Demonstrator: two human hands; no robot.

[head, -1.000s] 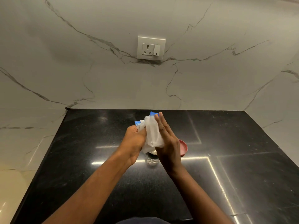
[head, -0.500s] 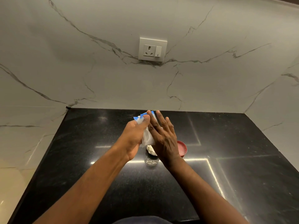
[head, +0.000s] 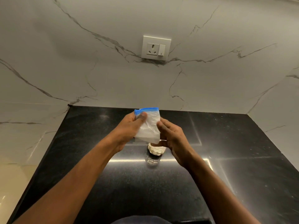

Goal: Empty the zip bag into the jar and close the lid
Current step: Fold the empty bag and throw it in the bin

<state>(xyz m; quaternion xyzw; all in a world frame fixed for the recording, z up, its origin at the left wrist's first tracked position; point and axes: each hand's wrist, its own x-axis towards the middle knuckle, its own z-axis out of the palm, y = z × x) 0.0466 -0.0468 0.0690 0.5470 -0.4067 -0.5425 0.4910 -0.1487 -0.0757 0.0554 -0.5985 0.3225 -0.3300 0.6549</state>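
Observation:
A small clear zip bag (head: 149, 126) with a blue zip strip hangs flat and looks empty, strip side up. My left hand (head: 128, 129) pinches it at its upper left corner, thumb on the front. My right hand (head: 175, 138) is just right of the bag, fingers loosely spread, fingertips at the bag's right edge and nothing gripped. Directly under the bag stands a small clear jar (head: 156, 151), lidless, heaped to its mouth with pale whitish pieces. The red lid is hidden behind my right hand.
The jar stands on a glossy black stone counter (head: 234, 159) set in a corner of white marble walls. A wall socket with a switch (head: 156, 48) is on the back wall above. The counter's left edge drops to a lighter surface.
My right hand has come off the bag's front and moved right and down. The bag, earlier crumpled between both hands, now hangs flat from my left hand, and the filled jar shows.

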